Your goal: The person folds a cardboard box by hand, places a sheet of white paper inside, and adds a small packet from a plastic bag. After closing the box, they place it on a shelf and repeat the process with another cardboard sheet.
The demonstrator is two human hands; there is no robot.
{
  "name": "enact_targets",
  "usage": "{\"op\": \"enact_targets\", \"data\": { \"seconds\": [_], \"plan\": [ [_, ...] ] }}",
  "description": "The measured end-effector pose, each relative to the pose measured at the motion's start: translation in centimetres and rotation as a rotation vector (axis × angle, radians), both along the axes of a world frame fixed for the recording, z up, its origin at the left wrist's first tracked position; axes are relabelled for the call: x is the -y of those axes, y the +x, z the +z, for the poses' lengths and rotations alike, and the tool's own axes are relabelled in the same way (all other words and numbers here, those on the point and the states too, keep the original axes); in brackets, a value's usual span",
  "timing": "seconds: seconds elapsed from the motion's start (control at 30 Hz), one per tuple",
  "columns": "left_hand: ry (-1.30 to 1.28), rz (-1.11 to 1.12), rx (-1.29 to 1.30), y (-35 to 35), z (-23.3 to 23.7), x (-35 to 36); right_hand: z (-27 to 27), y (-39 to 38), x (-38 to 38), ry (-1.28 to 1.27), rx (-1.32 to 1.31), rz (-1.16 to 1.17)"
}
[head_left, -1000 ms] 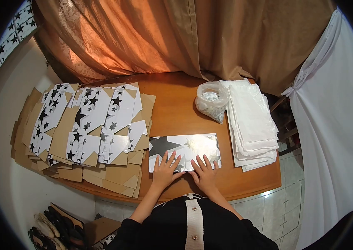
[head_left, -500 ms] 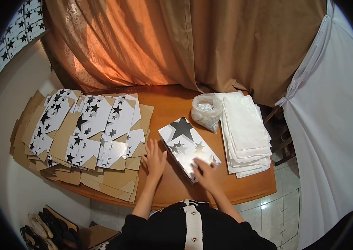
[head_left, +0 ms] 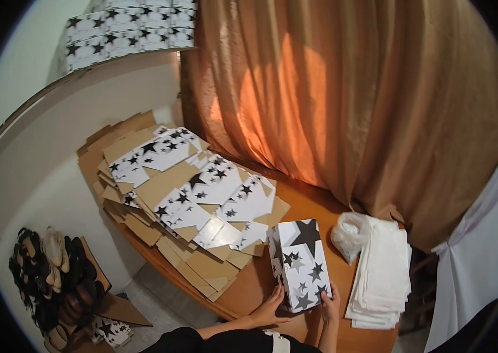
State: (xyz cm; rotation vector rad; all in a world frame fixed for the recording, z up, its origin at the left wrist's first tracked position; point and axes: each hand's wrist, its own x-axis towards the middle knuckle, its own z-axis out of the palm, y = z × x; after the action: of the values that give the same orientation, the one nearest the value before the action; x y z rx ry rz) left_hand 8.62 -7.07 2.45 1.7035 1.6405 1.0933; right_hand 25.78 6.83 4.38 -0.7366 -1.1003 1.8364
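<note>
A white box printed with black and silver stars [head_left: 300, 265] stands lifted off the round wooden table [head_left: 313, 203], its near end held between both hands. My left hand [head_left: 271, 306] grips its lower left corner and my right hand [head_left: 331, 303] grips its lower right corner. Left of the box lie stacks of flat star-printed cardboard blanks [head_left: 187, 197], fanned out over brown cardboard sheets.
A pile of white sheets [head_left: 381, 276] lies at the table's right, with a clear plastic bag of small silvery pieces [head_left: 349, 234] beside it. An orange-brown curtain [head_left: 331, 100] hangs behind. Shoes [head_left: 49, 270] sit on the floor at left. More star boxes [head_left: 125, 26] line a high ledge.
The box went from lying flat under both hands, through a turn on the table, to being held up by its near end. The camera swung left and upward.
</note>
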Motion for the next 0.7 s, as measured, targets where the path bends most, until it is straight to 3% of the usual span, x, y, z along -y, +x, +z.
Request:
{"op": "enact_targets", "data": {
  "seconds": [0.2,0.37,0.53,0.6,0.7],
  "plan": [
    [0.245,0.349,-0.191,-6.5,3.6,0.9,0.3,-8.9,0.0,0.065,-0.246,0.109],
    [0.455,0.523,-0.309,-16.0,9.4,3.8,8.1,-19.9,1.2,0.171,-0.436,0.343],
    [0.752,0.539,-0.538,-28.3,20.7,8.7,20.2,-33.3,3.6,0.542,-0.495,0.554],
    [0.740,0.586,-0.479,-32.6,25.4,11.0,25.2,-38.7,5.3,0.660,-0.535,0.577],
    [0.916,0.646,-0.726,-38.3,33.4,14.8,32.4,-45.8,9.0,0.775,-0.712,0.581]
  ]
}}
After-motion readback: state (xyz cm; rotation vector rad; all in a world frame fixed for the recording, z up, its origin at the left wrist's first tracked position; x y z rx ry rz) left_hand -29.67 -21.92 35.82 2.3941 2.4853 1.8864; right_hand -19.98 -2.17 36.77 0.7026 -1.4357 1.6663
